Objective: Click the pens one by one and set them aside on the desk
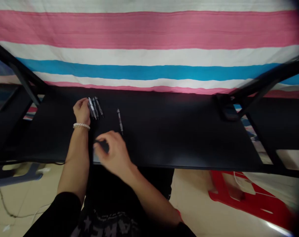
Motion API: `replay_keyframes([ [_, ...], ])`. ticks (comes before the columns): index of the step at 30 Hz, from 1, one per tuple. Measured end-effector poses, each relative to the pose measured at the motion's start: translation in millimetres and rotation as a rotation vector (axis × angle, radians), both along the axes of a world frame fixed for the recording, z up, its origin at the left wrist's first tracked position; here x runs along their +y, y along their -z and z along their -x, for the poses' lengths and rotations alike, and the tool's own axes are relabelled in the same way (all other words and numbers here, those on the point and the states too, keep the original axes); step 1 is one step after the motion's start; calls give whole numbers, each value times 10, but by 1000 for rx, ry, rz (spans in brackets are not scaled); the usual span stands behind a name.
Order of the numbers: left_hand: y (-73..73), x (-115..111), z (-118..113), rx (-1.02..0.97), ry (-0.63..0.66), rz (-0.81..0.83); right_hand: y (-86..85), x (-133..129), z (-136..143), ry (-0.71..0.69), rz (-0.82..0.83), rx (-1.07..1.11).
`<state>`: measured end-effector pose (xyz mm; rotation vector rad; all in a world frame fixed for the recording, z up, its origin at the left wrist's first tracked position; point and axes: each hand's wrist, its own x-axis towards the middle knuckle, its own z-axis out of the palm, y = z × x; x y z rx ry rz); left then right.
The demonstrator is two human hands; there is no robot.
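My left hand (81, 111) rests on the black table with its fingers curled in, its fingertips against the top of the leftmost pens. Beside it several pens lie close together, nearly parallel: a whitish pen (92, 108) and darker grey pens, among them one at the right (99, 107). A single pen (120, 121) lies apart to the right, its tip end toward me. My right hand (113, 153) hovers near the table's front edge, blurred, thumb and forefinger curved with a small gap between the tips. Nothing is visible in it. A small pale patch below it is partly hidden.
The black table (179, 131) has dark metal supports at left (23, 79) and right (253, 89). Behind hangs a striped cloth (149, 33). A red plastic stool (248, 200) stands at lower right, a grey-blue one (18, 176) at lower left. Cables lie on the tiled floor.
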<state>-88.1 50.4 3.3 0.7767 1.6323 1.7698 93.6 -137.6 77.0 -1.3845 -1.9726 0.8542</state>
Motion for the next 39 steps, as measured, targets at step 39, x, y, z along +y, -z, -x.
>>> replay_keyframes([
  [39, -88, -442, -1065, -522, 539, -100, 807, 1107, -789, 265, -214, 668],
])
